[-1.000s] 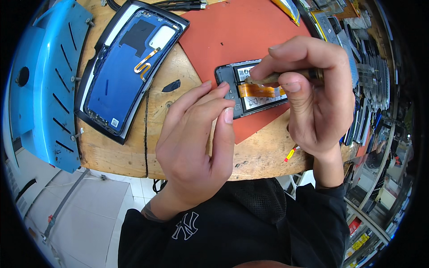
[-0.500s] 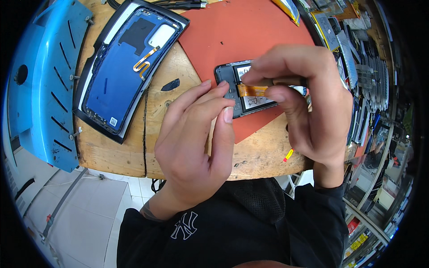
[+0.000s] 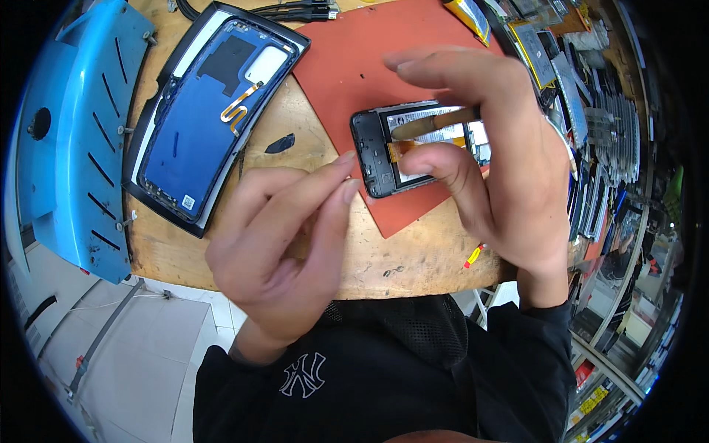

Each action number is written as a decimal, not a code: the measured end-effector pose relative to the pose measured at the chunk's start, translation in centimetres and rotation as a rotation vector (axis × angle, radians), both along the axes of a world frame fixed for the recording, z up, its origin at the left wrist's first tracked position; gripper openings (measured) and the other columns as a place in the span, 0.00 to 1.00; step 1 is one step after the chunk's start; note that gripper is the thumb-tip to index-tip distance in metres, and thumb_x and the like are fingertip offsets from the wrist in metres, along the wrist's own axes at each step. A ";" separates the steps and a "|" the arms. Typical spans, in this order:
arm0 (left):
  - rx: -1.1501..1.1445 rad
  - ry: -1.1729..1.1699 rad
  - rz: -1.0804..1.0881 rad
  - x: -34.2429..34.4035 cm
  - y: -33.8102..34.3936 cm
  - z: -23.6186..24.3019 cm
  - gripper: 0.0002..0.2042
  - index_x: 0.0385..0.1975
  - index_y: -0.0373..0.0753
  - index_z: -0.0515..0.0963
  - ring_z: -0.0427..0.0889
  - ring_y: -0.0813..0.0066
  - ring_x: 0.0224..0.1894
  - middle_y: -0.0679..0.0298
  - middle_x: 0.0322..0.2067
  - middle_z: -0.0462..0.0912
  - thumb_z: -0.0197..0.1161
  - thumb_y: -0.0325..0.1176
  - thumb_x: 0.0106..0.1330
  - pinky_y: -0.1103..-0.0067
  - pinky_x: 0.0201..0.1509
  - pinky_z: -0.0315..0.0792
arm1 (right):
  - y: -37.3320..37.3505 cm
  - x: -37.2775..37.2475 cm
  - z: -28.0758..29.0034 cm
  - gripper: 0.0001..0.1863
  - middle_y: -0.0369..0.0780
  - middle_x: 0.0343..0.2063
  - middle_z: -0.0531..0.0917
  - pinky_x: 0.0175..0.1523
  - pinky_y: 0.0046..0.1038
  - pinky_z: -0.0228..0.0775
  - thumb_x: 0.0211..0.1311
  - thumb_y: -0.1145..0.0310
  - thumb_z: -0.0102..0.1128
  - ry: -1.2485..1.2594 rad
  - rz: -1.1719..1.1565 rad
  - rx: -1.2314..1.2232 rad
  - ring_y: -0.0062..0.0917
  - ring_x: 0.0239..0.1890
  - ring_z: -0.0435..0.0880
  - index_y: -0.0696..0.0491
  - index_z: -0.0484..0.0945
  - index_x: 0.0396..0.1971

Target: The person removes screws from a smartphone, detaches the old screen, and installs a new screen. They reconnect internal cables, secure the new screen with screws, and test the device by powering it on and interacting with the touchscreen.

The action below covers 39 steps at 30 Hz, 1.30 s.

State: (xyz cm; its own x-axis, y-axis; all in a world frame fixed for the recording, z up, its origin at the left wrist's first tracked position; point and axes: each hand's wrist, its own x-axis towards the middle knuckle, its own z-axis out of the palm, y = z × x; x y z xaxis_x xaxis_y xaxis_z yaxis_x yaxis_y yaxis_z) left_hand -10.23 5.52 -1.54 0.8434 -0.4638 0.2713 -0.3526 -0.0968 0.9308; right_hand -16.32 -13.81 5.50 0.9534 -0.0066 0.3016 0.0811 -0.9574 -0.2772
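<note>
Head view: your left hand (image 3: 277, 247) has drawn back toward 8 o'clock since the earlier frame, uncovering the dark end of the opened phone (image 3: 375, 148). Its thumb and forefinger tips now stand slightly apart just beside the phone's edge; contact cannot be told. Your right hand (image 3: 509, 162), at 4 o'clock from the phone, has its forefinger lifted toward 11 o'clock, well apart from the thumb. That exposes the slim brown tool (image 3: 436, 123), which reaches in from under the hand; you cannot be told from this view how firmly it is clamped.

The phone lies at 1 o'clock from centre on a smooth, matt red mat (image 3: 354, 74). Its dark housing is rectangular with rounded corners, framing a flat battery with a white printed label (image 3: 421, 119). A glossy orange ribbon cable (image 3: 394, 153) shows beside your thumb, partly hidden.

At 10 o'clock you have a blue back cover (image 3: 185, 125) bearing a copper-coloured, S-curved flex strip (image 3: 235, 112). A jagged dark flake (image 3: 281, 143) lies on the scuffed wooden table (image 3: 332, 273), 9 o'clock from the phone.
</note>
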 end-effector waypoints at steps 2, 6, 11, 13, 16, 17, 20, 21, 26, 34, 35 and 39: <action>0.003 0.013 0.042 0.5 0.1 -0.3 0.09 0.40 0.30 0.87 0.69 0.91 0.26 0.68 0.32 0.78 0.71 0.14 0.61 0.89 0.27 0.59 | 0.1 -0.1 0.0 0.19 0.40 0.36 0.88 0.40 0.26 0.82 0.51 0.71 0.78 0.060 -0.002 0.044 0.29 0.38 0.92 0.60 0.80 0.41; -0.008 0.031 0.072 0.5 0.1 -0.9 0.10 0.35 0.33 0.88 0.68 0.88 0.21 0.67 0.28 0.79 0.76 0.15 0.54 0.87 0.22 0.58 | 0.3 -0.2 -0.5 0.17 0.42 0.39 0.88 0.41 0.23 0.82 0.56 0.79 0.74 -0.028 0.003 0.070 0.31 0.40 0.92 0.61 0.78 0.43; -0.001 0.038 0.037 0.4 0.3 -0.8 0.08 0.36 0.30 0.85 0.69 0.93 0.26 0.69 0.32 0.76 0.74 0.14 0.58 0.91 0.25 0.58 | 0.1 0.1 -0.6 0.12 0.49 0.41 0.88 0.43 0.24 0.84 0.61 0.87 0.66 0.009 0.105 0.233 0.30 0.38 0.92 0.62 0.75 0.42; -0.017 0.060 0.027 0.4 0.4 -0.7 0.09 0.36 0.30 0.86 0.69 0.91 0.26 0.68 0.32 0.76 0.74 0.13 0.58 0.91 0.26 0.60 | 0.1 0.5 -0.7 0.11 0.55 0.39 0.88 0.44 0.27 0.85 0.65 0.88 0.61 -0.060 0.193 0.310 0.32 0.38 0.91 0.64 0.70 0.43; -0.084 0.055 0.015 0.7 0.5 -0.9 0.10 0.37 0.32 0.88 0.70 0.90 0.24 0.68 0.30 0.78 0.77 0.16 0.55 0.88 0.24 0.60 | 1.0 0.9 -1.0 0.12 0.61 0.35 0.86 0.43 0.28 0.86 0.69 0.85 0.57 -0.219 0.229 0.736 0.34 0.37 0.91 0.63 0.62 0.43; -0.096 0.048 0.003 0.8 0.5 -0.9 0.11 0.37 0.33 0.89 0.70 0.89 0.22 0.67 0.29 0.79 0.78 0.17 0.54 0.87 0.23 0.60 | 1.4 0.9 -1.1 0.13 0.63 0.34 0.86 0.42 0.28 0.86 0.70 0.85 0.56 -0.310 0.224 0.906 0.35 0.36 0.92 0.62 0.59 0.43; -0.152 0.079 -0.049 1.0 0.7 -0.9 0.12 0.39 0.32 0.89 0.72 0.89 0.23 0.67 0.30 0.79 0.79 0.17 0.54 0.87 0.24 0.62 | 0.9 0.3 -0.6 0.13 0.64 0.34 0.86 0.42 0.28 0.86 0.71 0.84 0.56 -0.083 0.290 0.778 0.36 0.36 0.92 0.61 0.59 0.41; -0.138 0.090 -0.052 1.0 0.8 -0.8 0.12 0.39 0.32 0.89 0.72 0.88 0.23 0.67 0.30 0.79 0.79 0.18 0.54 0.87 0.24 0.62 | 0.6 0.2 -0.4 0.13 0.64 0.34 0.86 0.42 0.28 0.86 0.71 0.84 0.56 -0.034 0.333 0.726 0.36 0.35 0.92 0.61 0.59 0.41; -0.127 0.099 -0.044 0.9 0.9 -0.7 0.12 0.39 0.32 0.89 0.72 0.88 0.24 0.68 0.30 0.79 0.79 0.18 0.54 0.87 0.25 0.62 | -1.0 0.7 -0.1 0.13 0.63 0.33 0.86 0.43 0.28 0.86 0.70 0.84 0.57 0.019 0.507 0.603 0.36 0.36 0.92 0.61 0.59 0.41; -0.105 0.077 -0.026 0.8 0.8 -0.6 0.12 0.38 0.32 0.89 0.70 0.89 0.23 0.68 0.30 0.78 0.79 0.17 0.54 0.87 0.24 0.60 | 1.5 -0.5 0.5 0.14 0.63 0.33 0.86 0.43 0.31 0.87 0.68 0.85 0.59 -0.001 0.213 0.637 0.39 0.36 0.92 0.62 0.60 0.39; -0.103 0.072 -0.025 0.8 0.8 -0.6 0.12 0.38 0.32 0.89 0.69 0.89 0.23 0.68 0.30 0.78 0.79 0.17 0.54 0.87 0.24 0.60 | 1.7 -0.7 0.4 0.15 0.63 0.33 0.86 0.43 0.31 0.87 0.68 0.85 0.60 -0.012 0.201 0.605 0.40 0.36 0.92 0.62 0.60 0.39; -0.095 0.029 -0.028 0.9 0.7 -0.6 0.13 0.39 0.33 0.89 0.69 0.89 0.23 0.68 0.30 0.78 0.80 0.18 0.53 0.87 0.24 0.60 | 1.2 -0.9 0.5 0.16 0.62 0.33 0.86 0.43 0.33 0.88 0.67 0.85 0.62 0.059 0.212 0.493 0.41 0.37 0.92 0.62 0.61 0.40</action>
State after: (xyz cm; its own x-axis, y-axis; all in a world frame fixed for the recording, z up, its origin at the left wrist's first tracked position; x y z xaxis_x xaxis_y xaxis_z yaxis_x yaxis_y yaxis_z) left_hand -9.33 6.23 -2.19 0.8385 -0.4609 0.2906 -0.3267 0.0015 0.9451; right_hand -17.24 -12.56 6.04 0.9645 0.0602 0.2572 0.2289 -0.6769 -0.6996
